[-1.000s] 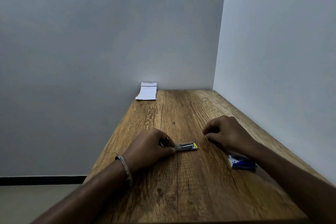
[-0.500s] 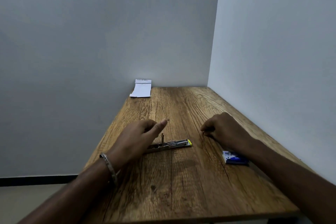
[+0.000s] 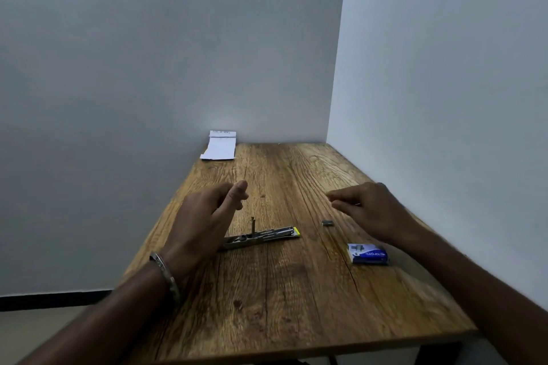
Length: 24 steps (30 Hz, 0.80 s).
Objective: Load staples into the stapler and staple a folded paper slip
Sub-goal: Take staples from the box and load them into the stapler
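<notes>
A small metal stapler point(image 3: 261, 238) with a yellow tip lies flat on the wooden table point(image 3: 281, 290), a thin rod standing up from its middle. My left hand point(image 3: 204, 216) hovers over its left end with fingers apart, holding nothing. My right hand point(image 3: 367, 207) is lifted to the right, fingers spread and empty. A short strip of staples point(image 3: 327, 223) lies on the wood just below its fingers. A blue and white staple box point(image 3: 367, 253) rests under my right forearm. A folded white paper slip point(image 3: 220, 146) leans against the wall at the table's far left corner.
Grey walls close in the table at the back and on the right. The table's left edge drops to the floor, where a dark skirting strip point(image 3: 53, 301) runs. A metal bangle point(image 3: 166, 274) sits on my left wrist.
My left hand let go of the stapler and rose off it. My right hand unclenched and lifted, leaving the strip of staples on the table. The view tilted slightly.
</notes>
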Each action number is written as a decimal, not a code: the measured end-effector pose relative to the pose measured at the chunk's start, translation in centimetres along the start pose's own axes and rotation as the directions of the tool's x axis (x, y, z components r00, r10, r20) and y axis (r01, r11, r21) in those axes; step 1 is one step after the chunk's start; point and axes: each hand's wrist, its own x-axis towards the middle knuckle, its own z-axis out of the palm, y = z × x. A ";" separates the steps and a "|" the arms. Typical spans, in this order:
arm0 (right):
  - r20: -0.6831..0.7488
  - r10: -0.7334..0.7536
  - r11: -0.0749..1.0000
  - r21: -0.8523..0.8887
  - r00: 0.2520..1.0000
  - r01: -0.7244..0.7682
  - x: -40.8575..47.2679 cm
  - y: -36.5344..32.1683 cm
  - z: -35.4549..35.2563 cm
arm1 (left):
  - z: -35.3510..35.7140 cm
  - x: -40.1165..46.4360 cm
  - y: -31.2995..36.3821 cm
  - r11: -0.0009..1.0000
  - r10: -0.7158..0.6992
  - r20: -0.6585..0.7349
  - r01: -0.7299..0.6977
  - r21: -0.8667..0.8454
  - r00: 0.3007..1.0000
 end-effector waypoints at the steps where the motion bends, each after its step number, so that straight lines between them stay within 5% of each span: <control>1: -0.057 0.005 1.000 0.026 0.998 -0.003 -0.7 0.0 -0.8 | -0.1 0.0 0.2 0.999 0.049 -0.064 -0.048 0.014 0.997; 3: -0.069 0.029 0.998 0.065 0.997 -0.025 -2.6 0.3 -2.5 | -0.2 -0.3 0.8 0.988 0.150 -0.160 -0.143 0.054 0.976; 5: 0.097 0.106 0.989 0.092 0.990 -0.115 -4.8 0.8 -3.7 | 0.1 -0.8 1.8 0.978 0.210 -0.151 -0.204 0.053 0.966; 8: 0.291 0.159 0.985 0.020 0.944 -0.172 -7.2 1.5 -3.3 | 1.5 -2.1 3.4 0.969 0.245 0.055 -0.243 -0.044 0.968; 11: 0.204 0.090 0.995 0.032 0.975 -0.098 -7.8 1.0 -2.0 | 3.2 -3.5 4.9 0.979 0.205 0.354 -0.198 -0.057 0.912; 16: 0.165 0.014 0.996 0.085 0.986 -0.028 -7.0 -0.4 -0.5 | 5.1 -4.0 6.5 0.974 -0.062 0.503 0.161 -0.157 0.862; 19: 0.151 -0.023 0.993 0.116 0.988 0.006 -6.5 -1.0 0.3 | 5.3 -3.3 7.4 0.834 -0.244 0.612 0.485 -0.263 0.752; 24: 0.124 -0.036 0.992 0.128 0.992 0.020 -6.2 -1.2 0.9 | 4.9 -2.2 7.8 0.660 -0.340 0.702 0.691 -0.296 0.625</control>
